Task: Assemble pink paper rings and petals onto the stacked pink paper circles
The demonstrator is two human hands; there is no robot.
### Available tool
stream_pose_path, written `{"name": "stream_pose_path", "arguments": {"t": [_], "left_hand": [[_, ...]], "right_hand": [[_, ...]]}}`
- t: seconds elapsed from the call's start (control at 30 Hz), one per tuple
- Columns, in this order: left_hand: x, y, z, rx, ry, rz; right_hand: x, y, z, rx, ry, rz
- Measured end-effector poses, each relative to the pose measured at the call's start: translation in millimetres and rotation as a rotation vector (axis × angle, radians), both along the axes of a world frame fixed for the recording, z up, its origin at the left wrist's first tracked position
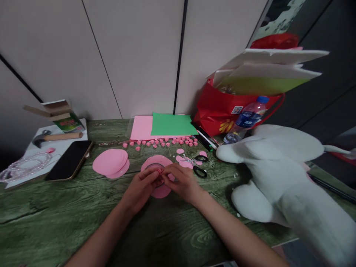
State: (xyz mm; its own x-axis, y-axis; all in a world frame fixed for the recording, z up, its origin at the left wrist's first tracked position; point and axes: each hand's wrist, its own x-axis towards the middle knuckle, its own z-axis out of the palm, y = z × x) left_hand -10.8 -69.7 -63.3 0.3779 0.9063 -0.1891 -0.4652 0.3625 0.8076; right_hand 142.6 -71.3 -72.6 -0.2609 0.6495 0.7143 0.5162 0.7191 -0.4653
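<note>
My left hand [142,188] and my right hand [183,182] meet over a pile of pink paper circles [162,193]. Both have their fingertips closed on a small rolled pink paper piece [159,171], partly hidden by the fingers. A thin dark ring [154,164] shows around it, lying over the pile; its kind is unclear. To the left is a stack of pink paper circles [109,162]. Black-handled scissors [200,172] lie to the right among small pink paper offcuts [185,163]. Several small rolled pink paper roses [155,145] sit in rows behind my hands.
Green and pink sheets [174,125] lie by the wall. At right are a white plush toy [269,178], a water bottle [247,118] and a red bag [214,107]. At left lie a phone [69,161], a hammer [63,136], bead strings [30,165] and an opened box [66,122].
</note>
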Motion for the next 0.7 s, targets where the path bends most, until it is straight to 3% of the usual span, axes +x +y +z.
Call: {"name": "stream_pose_path", "arguments": {"t": [0.33,0.53,0.7], "left_hand": [[1.5,-0.9,3.5,0.013,0.044,0.013],[-1.6,0.7,0.1,0.053,0.173,0.046],[-4.5,1.3,5.1,0.135,0.299,-0.005]], "right_hand": [[0.6,0.4,-3.1,-0.049,-0.004,-0.004],[0.8,-0.6,-1.3,-0.082,0.056,-0.001],[7.4,2.0,1.3,-0.038,-0.046,-0.007]]}}
